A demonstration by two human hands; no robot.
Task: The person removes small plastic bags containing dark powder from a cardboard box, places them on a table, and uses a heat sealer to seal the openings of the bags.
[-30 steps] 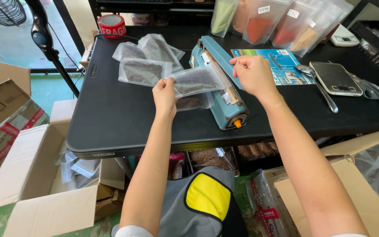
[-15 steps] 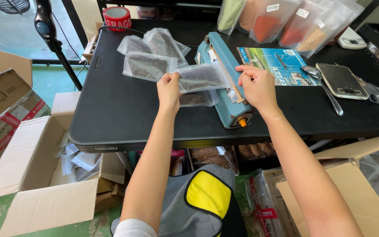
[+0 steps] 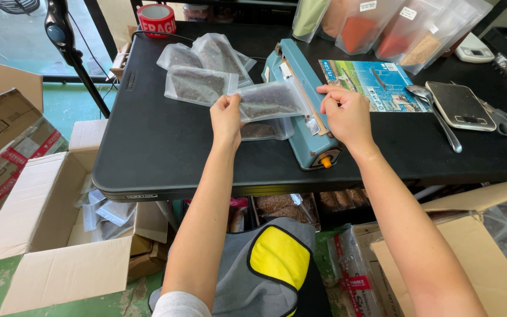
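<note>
Clear pouch (image 3: 271, 100) pinched by left hand (image 3: 226, 114); right hand (image 3: 347, 114) presses sealer (image 3: 300, 105).

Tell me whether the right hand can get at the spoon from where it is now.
Probably yes. The right hand rests on the blue sealer, and the spoon lies to its right on the black table, with only a flat printed card between them and nothing standing in the way.

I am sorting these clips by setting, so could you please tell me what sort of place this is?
Probably a small packing workshop: a blue heat sealer on a black table, filled clear pouches stacked beside it, and open cardboard boxes on the floor.
</note>
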